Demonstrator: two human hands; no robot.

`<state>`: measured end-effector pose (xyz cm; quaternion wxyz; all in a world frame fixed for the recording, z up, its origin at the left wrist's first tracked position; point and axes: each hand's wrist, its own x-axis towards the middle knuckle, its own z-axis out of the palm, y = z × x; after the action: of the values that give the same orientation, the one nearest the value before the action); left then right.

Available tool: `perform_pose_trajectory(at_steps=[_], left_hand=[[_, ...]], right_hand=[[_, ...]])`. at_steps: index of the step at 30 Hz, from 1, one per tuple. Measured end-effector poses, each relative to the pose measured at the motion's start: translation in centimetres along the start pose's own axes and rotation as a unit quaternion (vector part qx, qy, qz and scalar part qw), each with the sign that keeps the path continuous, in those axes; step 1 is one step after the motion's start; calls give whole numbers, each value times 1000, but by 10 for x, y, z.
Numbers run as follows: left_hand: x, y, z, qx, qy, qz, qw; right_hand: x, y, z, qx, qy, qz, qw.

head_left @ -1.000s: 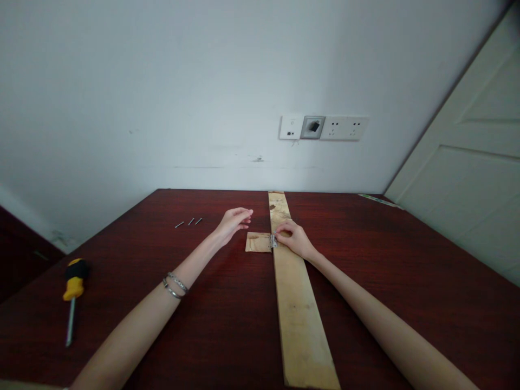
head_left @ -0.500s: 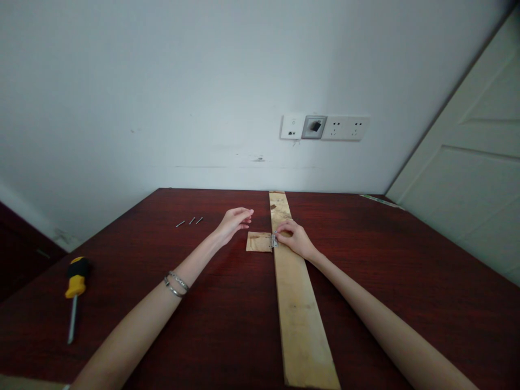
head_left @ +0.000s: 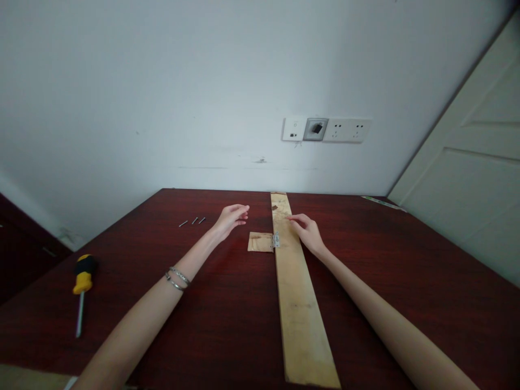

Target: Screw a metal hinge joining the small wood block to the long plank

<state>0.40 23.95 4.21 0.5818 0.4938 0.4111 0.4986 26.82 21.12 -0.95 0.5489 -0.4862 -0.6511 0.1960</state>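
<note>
A small metal hinge (head_left: 277, 239) lies on the left edge of a long pale wooden board (head_left: 303, 309), where a short wooden piece (head_left: 260, 242) meets it. Just right of the hinge and above it, my right hand (head_left: 309, 233) hovers at the board, off the hinge, with its fingers loosely stretched and nothing seen in them. My left hand (head_left: 231, 222) is raised over the table, left of the short piece. Its thumb and forefinger come together in a pinch; whatever they hold is too small to make out. Several screws (head_left: 195, 220) lie left of this hand.
A yellow and black screwdriver (head_left: 84, 284) rests at the left of the dark red table (head_left: 219, 330). Wall sockets (head_left: 341, 130) with a black plug are above the table's back edge. A thin strip (head_left: 383, 203) lies at the back right, near a white door (head_left: 479, 179).
My right hand has let go of the hinge and moved right and slightly up, so the hinge now shows fully. My left hand stays nearly in place; the view has shifted a little.
</note>
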Motion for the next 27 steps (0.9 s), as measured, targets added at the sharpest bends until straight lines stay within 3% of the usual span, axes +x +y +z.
perform_pose_trajectory(at_steps=[7, 15, 23, 27], left_hand=[[17, 10, -39, 10, 73, 44, 996], [26, 25, -97, 115, 181, 82, 973], [25, 37, -185, 325, 253, 65, 909], [18, 35, -222, 434, 240, 28, 868]], right_hand=[[4, 37, -10, 5, 68, 63, 996], [2, 42, -5, 3, 70, 82, 994], [2, 43, -5, 1, 64, 101, 993], [2, 45, -5, -1, 57, 110, 992]])
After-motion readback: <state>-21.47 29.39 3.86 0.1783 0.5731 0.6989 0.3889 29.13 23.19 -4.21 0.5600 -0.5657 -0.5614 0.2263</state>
